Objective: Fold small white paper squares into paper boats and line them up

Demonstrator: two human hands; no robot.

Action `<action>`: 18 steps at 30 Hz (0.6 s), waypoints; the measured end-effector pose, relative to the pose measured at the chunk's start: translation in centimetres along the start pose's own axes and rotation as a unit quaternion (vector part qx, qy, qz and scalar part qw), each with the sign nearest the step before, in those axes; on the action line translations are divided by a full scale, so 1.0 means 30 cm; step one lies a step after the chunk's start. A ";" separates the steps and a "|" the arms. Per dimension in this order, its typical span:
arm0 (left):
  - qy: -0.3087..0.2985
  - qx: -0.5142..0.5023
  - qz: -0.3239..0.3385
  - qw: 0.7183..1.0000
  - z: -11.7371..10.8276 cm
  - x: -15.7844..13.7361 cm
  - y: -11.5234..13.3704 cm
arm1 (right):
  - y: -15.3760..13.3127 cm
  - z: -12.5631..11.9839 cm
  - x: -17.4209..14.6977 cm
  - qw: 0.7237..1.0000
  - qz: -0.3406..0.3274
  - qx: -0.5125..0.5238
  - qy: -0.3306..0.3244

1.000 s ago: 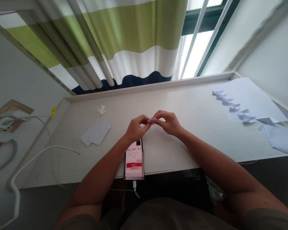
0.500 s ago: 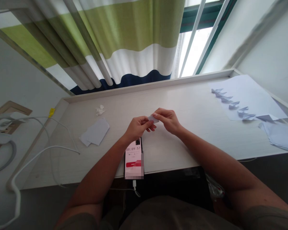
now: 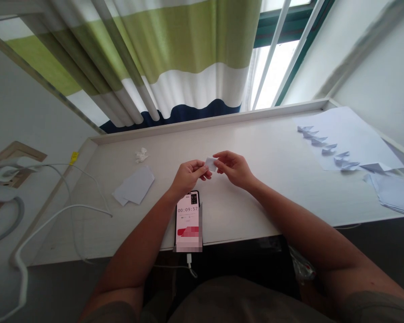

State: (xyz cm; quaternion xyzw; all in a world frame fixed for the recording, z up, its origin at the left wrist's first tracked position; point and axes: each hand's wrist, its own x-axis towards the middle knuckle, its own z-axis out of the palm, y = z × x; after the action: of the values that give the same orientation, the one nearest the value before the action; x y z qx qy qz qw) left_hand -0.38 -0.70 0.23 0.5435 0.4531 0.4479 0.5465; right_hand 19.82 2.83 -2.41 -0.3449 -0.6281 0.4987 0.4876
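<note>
A small folded piece of white paper (image 3: 211, 164) is held up over the middle of the desk between my two hands. My left hand (image 3: 189, 175) pinches its left side between thumb and fingers. On its right side, the thumb and forefinger of my right hand (image 3: 234, 168) grip the paper. The exact folds are too small to make out. Just below my left hand lies a phone (image 3: 188, 220) with a running timer on its screen, partly blurred out.
Several small folded paper shapes (image 3: 329, 149) stand in a row on a large white sheet (image 3: 353, 128) at the right, with stacked paper (image 3: 395, 193) nearby. Loose paper pieces (image 3: 136, 185) and a crumpled tissue (image 3: 141, 155) lie left. White cables (image 3: 63, 208) run along the left side.
My left hand has shifted slightly left, and more of the folded paper shows between my hands. My right-hand fingers have slid lower along its right side.
</note>
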 end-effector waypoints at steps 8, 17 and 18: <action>-0.022 -0.066 -0.058 0.996 0.012 -0.008 0.002 | 0.006 0.003 -0.011 0.994 -0.080 -0.078 0.017; 0.021 -0.057 -0.044 0.997 0.004 0.004 -0.019 | -0.001 -0.014 -0.009 0.978 -0.149 -0.136 -0.061; 0.020 -0.051 -0.041 0.998 0.003 0.004 -0.019 | 0.001 -0.016 -0.009 0.976 -0.155 -0.141 -0.061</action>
State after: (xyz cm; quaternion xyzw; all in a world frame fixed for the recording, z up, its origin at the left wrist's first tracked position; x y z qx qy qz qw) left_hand -0.28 -0.60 -0.35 0.4869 0.4621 0.4586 0.5824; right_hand 20.37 2.73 -2.49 -0.2773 -0.7664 0.3435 0.4667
